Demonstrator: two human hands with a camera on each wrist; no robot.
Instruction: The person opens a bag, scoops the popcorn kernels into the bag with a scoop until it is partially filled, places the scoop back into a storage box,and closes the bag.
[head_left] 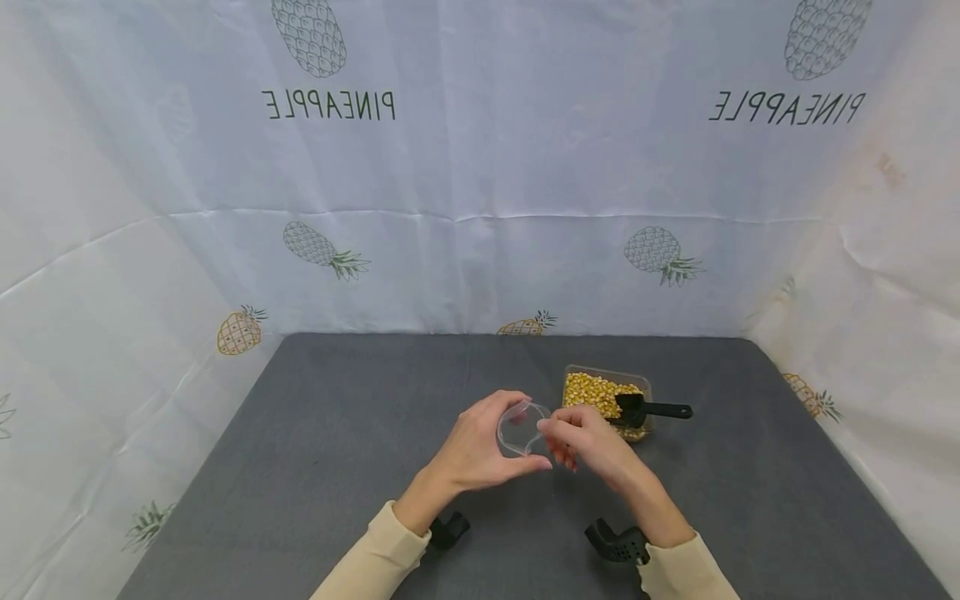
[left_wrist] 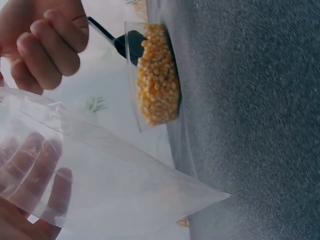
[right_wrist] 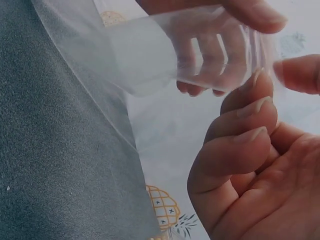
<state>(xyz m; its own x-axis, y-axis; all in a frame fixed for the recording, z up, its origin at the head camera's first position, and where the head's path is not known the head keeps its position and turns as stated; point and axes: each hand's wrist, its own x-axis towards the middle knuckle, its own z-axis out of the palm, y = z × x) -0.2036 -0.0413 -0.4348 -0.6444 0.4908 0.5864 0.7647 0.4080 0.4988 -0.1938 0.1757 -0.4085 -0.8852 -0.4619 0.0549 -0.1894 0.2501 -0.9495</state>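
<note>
In the head view my left hand [head_left: 480, 450] holds a clear plastic bag [head_left: 517, 429] near its top, fingers and thumb curved around its rounded mouth. My right hand [head_left: 592, 442] pinches the mouth's right rim between thumb and index finger, the other fingers curled. Seen from the left wrist, the bag [left_wrist: 130, 175] hangs down and tapers to a pointed corner, and the left fingers show through the film. The right wrist view has the right hand [right_wrist: 250, 155] at the ridged bag top. No contents show inside the bag.
Behind the right hand stands a clear plastic tub [left_wrist: 131, 85] of yellow corn kernels [head_left: 588, 390]. A black scoop [head_left: 663, 410] lies in it, handle pointing right. The grey tabletop [head_left: 360, 433] is bounded by white pineapple-print cloth [head_left: 465, 167] at the back and sides.
</note>
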